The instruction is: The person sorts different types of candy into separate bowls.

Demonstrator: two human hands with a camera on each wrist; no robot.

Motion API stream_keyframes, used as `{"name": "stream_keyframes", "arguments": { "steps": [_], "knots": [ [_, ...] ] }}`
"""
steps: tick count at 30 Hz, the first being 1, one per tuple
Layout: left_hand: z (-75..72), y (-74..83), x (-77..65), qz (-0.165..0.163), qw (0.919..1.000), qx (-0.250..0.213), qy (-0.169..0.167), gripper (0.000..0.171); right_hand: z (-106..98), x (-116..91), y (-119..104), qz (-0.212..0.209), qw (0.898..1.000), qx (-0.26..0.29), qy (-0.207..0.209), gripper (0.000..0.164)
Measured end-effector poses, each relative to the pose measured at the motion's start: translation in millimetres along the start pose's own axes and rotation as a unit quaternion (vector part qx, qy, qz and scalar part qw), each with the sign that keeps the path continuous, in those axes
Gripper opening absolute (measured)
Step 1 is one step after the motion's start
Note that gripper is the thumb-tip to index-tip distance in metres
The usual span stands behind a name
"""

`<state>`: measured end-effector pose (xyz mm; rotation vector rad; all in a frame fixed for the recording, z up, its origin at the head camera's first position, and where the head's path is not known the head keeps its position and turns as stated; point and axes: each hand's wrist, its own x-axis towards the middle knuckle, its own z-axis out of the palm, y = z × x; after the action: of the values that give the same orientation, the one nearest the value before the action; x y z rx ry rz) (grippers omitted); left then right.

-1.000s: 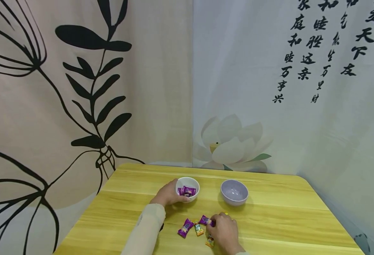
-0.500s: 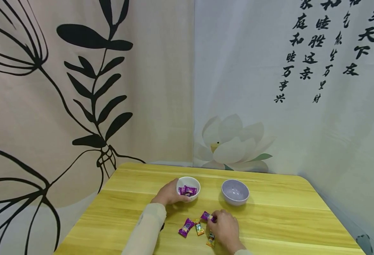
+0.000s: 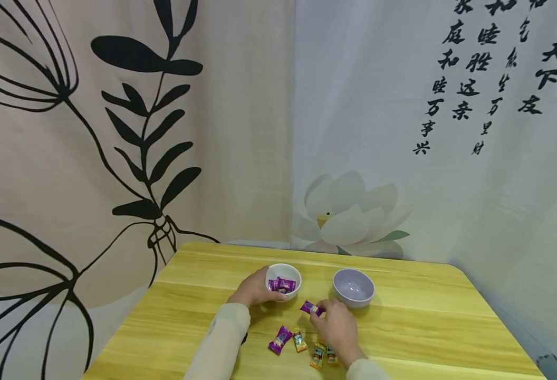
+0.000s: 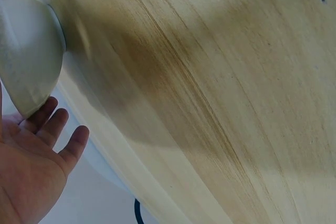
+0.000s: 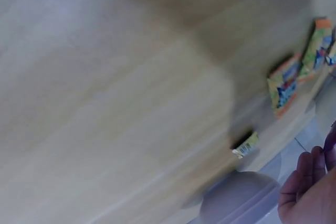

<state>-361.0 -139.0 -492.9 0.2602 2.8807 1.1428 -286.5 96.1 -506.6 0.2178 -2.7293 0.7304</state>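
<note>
My left hand grips the side of a small white bowl, thumb at its near rim. Inside the bowl lie several purple wrapped candies. In the left wrist view the bowl's outer wall shows, with the fingertips of the left hand at its rim. My right hand pinches another purple wrapped candy by one end, over the table between the white bowl and a lilac bowl. In the right wrist view the right hand is partly cut off at the edge.
One purple candy lies on the wooden table, beside a yellow-orange packet. Further yellow-orange packets lie below the right hand. A small yellow packet is near the lilac bowl in the right wrist view. Printed curtains hang behind.
My right hand has lifted the purple candy from among the packets and moved it away from me, toward the bowls, uncovering yellow-orange packets. The left hand stays on the white bowl.
</note>
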Motion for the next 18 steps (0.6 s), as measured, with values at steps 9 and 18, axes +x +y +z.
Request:
{"name": "stream_keyframes", "arguments": {
  "steps": [9, 18],
  "knots": [
    [0.2, -0.6, 1.5, 0.020, 0.9998, 0.006, -0.001, 0.092, -8.7, 14.8, -8.3, 0.004, 1.000, 0.020, -0.002, 0.021],
    [1.3, -2.6, 0.9, 0.016, 0.9999, 0.003, 0.001, 0.093, -8.1, 34.9, -20.6, 0.008, 0.998, 0.055, -0.001, 0.018]
  ]
}}
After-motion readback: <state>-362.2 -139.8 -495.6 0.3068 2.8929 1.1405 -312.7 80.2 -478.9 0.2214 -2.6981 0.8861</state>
